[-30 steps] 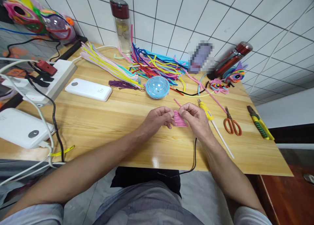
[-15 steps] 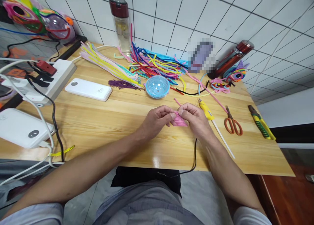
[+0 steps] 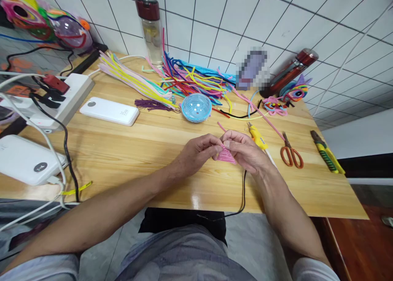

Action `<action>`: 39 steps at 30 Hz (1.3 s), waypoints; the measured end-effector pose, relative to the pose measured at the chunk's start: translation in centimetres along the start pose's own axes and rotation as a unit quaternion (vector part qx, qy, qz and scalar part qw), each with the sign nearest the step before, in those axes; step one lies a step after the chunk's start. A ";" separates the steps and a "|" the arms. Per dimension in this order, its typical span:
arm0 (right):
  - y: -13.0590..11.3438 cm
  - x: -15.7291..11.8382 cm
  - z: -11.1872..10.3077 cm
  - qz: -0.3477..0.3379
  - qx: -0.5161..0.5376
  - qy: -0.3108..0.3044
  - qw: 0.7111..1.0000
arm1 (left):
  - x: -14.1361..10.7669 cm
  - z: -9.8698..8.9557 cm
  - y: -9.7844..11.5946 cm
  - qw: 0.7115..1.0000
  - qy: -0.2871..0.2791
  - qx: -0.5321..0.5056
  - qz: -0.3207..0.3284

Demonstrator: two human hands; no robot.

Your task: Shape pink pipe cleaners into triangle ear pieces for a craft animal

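Near the middle of the table, a small ridged pink piece [image 3: 226, 155] is held between both hands. My left hand [image 3: 199, 152] pinches its upper left edge with thumb and forefinger. My right hand [image 3: 242, 148] is closed on its top right, and the two hands' fingertips nearly meet. A thin pink strand [image 3: 221, 126] sticks up behind the right fingers. Beyond the hands stands a light blue bowl [image 3: 196, 108]. A yellow glue gun [image 3: 258, 137] lies just right of my right hand, partly hidden by it.
Colourful pipe cleaners [image 3: 196, 78] lie along the wall by a clear bottle [image 3: 152, 39]. Scissors [image 3: 291, 155] and green-yellow pliers [image 3: 327, 153] are on the right. A white power bank [image 3: 109, 111] and a power strip [image 3: 67, 101] with cables occupy the left.
My right hand has turned and its wrist has shifted slightly right, covering more of the glue gun and white stick. The pink piece has tilted, its lower right corner now lower.
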State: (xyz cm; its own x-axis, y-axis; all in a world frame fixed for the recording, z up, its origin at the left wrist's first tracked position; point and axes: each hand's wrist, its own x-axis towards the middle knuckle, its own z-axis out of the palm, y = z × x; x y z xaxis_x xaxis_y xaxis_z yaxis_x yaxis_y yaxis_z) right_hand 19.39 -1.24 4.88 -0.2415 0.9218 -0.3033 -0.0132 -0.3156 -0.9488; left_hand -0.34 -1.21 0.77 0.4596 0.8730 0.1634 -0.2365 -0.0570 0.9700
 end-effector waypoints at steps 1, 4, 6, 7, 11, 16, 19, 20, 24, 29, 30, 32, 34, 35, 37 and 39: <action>0.1 0.0 0.0 -0.017 -0.008 0.004 1.000 | 0.0 0.0 -0.1 1.000 0.000 0.008 0.004; 0.4 -0.1 0.0 -0.102 -0.067 0.044 0.992 | 0.1 -0.2 -0.3 0.998 0.027 0.056 0.013; 0.6 -0.4 0.1 -0.166 -0.134 0.079 0.974 | 0.0 -0.3 -0.4 0.993 0.054 0.099 0.027; 0.7 -0.6 0.3 -0.201 -0.176 0.094 0.959 | 0.0 -0.3 -0.4 0.990 0.067 0.122 0.039; 0.6 -1.7 1.1 -0.339 -0.319 0.168 0.869 | -0.4 -0.3 -0.5 0.969 0.099 0.200 0.108; 0.5 -2.3 1.9 -0.427 -0.402 0.183 0.789 | -0.7 -0.1 -0.8 0.947 0.111 0.234 0.188; 0.7 -2.3 2.0 -0.428 -0.409 0.176 0.786 | -0.7 0.0 -0.9 0.942 0.116 0.252 0.191; 0.7 -2.3 2.1 -0.425 -0.407 0.182 0.787 | -0.7 0.0 -0.9 0.939 0.118 0.258 0.192; 0.8 -2.3 2.3 -0.419 -0.403 0.197 0.790 | -0.7 0.1 -0.6 0.929 0.123 0.276 0.214; 0.5 -2.5 2.3 -0.411 -0.410 0.177 0.795 | -0.7 0.0 -0.6 0.921 0.116 0.276 0.248; 0.4 -2.6 2.3 -0.410 -0.411 0.175 0.795 | -0.7 0.0 -0.7 0.922 0.117 0.278 0.243; 0.4 -2.6 2.3 -0.414 -0.412 0.171 0.794 | -0.8 0.0 -0.7 0.924 0.116 0.283 0.228; 0.4 -2.7 2.3 -0.419 -0.412 0.169 0.791 | -0.8 0.0 -0.6 0.926 0.112 0.287 0.217; 0.4 -2.7 2.4 -0.420 -0.414 0.169 0.790 | -0.8 0.0 -0.5 0.927 0.109 0.287 0.214; 0.4 -2.8 2.4 -0.422 -0.419 0.169 0.786 | -0.8 0.0 -0.4 0.929 0.107 0.283 0.215; 0.4 -2.8 2.4 -0.424 -0.423 0.170 0.783 | -0.8 0.1 -0.3 0.930 0.107 0.277 0.216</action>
State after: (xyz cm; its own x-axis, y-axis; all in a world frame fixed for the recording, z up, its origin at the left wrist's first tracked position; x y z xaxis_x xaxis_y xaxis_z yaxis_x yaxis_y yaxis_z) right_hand 17.74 -4.46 5.55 -0.2203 0.7710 0.5975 0.6525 0.5718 -0.4973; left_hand -0.57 -1.89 0.36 0.2289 0.7839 0.5771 0.1443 -0.6136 0.7763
